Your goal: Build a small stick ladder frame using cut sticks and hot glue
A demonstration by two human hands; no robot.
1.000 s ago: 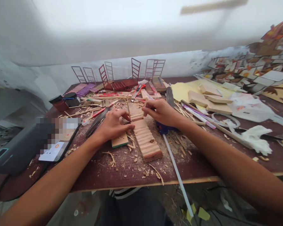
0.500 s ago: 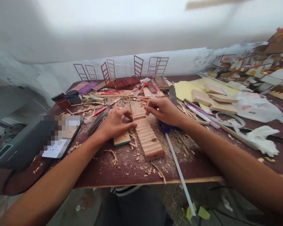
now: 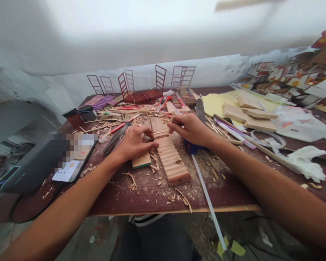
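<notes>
A grooved wooden board (image 3: 174, 159) lies on the table in front of me, its far end between my hands. At that end stands a small frame of thin wooden sticks (image 3: 151, 125), with two uprights and a crosspiece low down. My left hand (image 3: 137, 140) is curled at the foot of the left upright, its thumb against the board's left edge. Pinched between the fingers of my right hand (image 3: 186, 127) is the right upright. Below my left hand is a flat wood piece with a green edge (image 3: 141, 161). A blue glue gun (image 3: 191, 146) with a long glue stick (image 3: 208, 199) lies partly under my right wrist.
Shavings and loose sticks litter the dark red table (image 3: 111, 203). Ladder-like frames (image 3: 160, 78) stand at the back, near a cutter knife (image 3: 161, 103). Left are a phone (image 3: 76, 159) and paint jars (image 3: 87, 113); right, wood blocks (image 3: 256, 114) and crumpled tissue (image 3: 305, 159).
The whole view has shifted slightly, so things appear a little further right. Both hands keep practically the same hold on the stick frame.
</notes>
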